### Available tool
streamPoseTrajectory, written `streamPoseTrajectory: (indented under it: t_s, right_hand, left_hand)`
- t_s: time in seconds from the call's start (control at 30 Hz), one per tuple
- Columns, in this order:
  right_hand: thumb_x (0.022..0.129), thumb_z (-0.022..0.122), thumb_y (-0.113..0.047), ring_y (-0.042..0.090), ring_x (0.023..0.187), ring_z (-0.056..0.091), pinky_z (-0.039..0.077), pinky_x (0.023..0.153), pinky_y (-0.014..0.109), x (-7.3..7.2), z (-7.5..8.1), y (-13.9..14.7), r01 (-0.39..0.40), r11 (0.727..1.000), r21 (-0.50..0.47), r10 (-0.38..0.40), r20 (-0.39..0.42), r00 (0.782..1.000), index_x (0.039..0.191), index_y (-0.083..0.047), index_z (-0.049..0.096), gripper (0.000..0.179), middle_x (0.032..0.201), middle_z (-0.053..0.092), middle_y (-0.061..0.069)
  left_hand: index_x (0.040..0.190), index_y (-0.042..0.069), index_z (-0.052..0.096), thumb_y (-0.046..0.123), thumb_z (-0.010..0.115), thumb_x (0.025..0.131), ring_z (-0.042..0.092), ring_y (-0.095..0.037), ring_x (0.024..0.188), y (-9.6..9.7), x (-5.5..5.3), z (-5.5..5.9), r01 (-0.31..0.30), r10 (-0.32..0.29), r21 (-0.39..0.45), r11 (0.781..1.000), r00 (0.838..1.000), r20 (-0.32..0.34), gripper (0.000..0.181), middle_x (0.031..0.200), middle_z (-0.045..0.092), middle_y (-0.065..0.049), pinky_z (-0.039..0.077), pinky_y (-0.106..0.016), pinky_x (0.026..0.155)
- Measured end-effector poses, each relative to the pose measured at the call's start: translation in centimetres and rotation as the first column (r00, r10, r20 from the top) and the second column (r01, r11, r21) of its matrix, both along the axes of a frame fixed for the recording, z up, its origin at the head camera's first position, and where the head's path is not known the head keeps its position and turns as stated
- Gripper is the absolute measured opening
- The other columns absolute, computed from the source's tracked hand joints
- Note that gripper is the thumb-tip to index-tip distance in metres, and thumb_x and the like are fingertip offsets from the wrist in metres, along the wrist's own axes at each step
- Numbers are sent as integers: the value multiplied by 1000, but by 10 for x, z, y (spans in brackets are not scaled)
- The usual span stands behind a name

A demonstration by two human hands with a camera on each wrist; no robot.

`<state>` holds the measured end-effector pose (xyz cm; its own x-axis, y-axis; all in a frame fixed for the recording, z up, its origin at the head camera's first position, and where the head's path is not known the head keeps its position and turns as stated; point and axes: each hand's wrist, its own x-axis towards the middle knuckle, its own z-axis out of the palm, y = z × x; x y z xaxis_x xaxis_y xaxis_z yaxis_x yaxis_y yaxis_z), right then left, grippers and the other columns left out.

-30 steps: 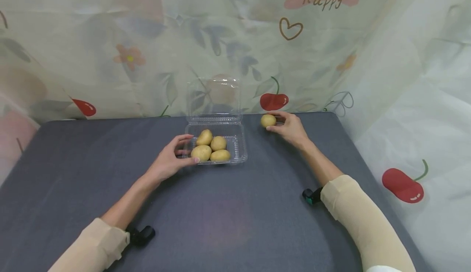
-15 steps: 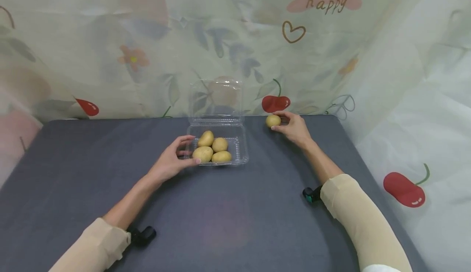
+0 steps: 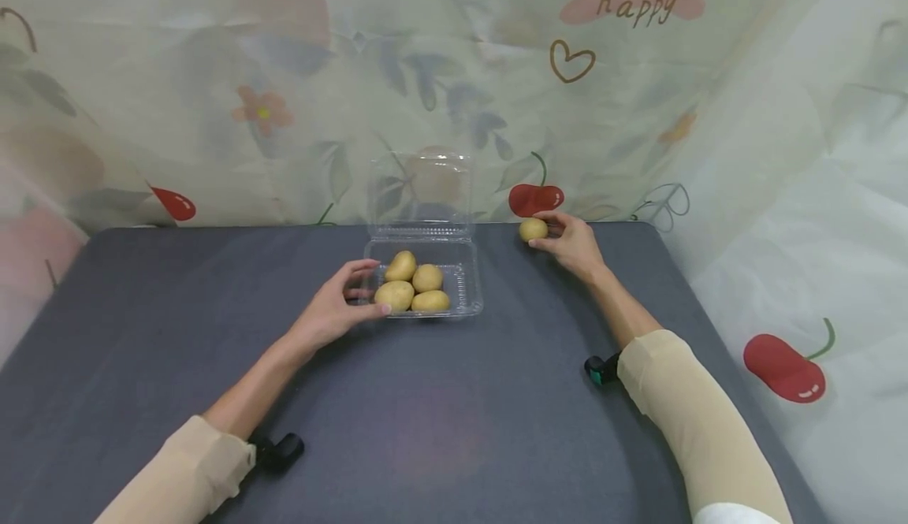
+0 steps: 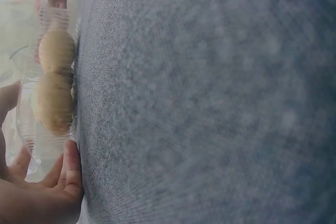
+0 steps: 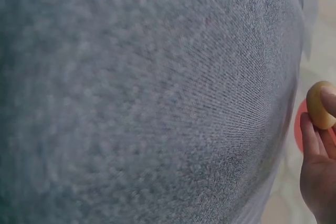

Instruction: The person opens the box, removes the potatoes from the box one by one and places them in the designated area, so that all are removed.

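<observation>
Right hand (image 3: 573,247) pinches a lone potato (image 3: 534,230) between thumb and fingers, right of an open clamshell box (image 3: 463,278) of clear plastic near the back of the desk (image 3: 440,406); left hand (image 3: 329,311) grips the box's left side; four potatoes (image 3: 420,280) sit inside; a loose fingertip pinch could let the rounded potato slip; a hard left-hand squeeze might buckle the plastic

Both hands (image 3: 333,309) (image 3: 573,247) well apart (fingers (image 4: 72,167) curved), arms (image 3: 250,390) outstretched forward.
</observation>
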<state>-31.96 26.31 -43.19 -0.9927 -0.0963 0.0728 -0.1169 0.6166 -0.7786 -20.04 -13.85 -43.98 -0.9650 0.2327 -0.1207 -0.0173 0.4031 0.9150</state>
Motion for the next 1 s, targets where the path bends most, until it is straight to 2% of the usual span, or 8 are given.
streamPoseTrajectory:
  t_s: [0.17, 0.57, 1.0]
  right_hand:
    - [86, 80, -16, 28, 120, 61, 50, 92, 44, -3, -2, 2, 15, 999, 34, -15, -1, 1000, 132, -7, 61, 51, 133, 61, 13]
    - [85, 81, -14, 29, 114, 64, 50, 91, 43, -8, -14, 7, 54, 998, 45, -53, -31, 998, 130, -4, 60, 51, 127, 64, 16]
    - [88, 78, -11, 33, 118, 60, 49, 94, 46, -10, -16, 11, 18, 1000, 21, -18, -8, 1000, 133, -2, 55, 51, 133, 58, 18]
  left_hand:
    - [151, 19, 37, 30, 81, 86, 51, -35, 127, -1, 0, 0, 6, -6, 3, 1000, 1000, 3, 79, 155, 35, -14, 48, -51, 90]
    - [150, 20, 39, 29, 81, 85, 52, -35, 125, -2, -1, -1, 11, -11, 21, 1000, 1000, -10, 78, 154, 36, -16, 50, -48, 88]
    - [150, 19, 40, 27, 81, 86, 52, -35, 125, -1, -2, -1, 7, -7, 21, 1000, 1000, -4, 77, 152, 38, -17, 49, -49, 88]
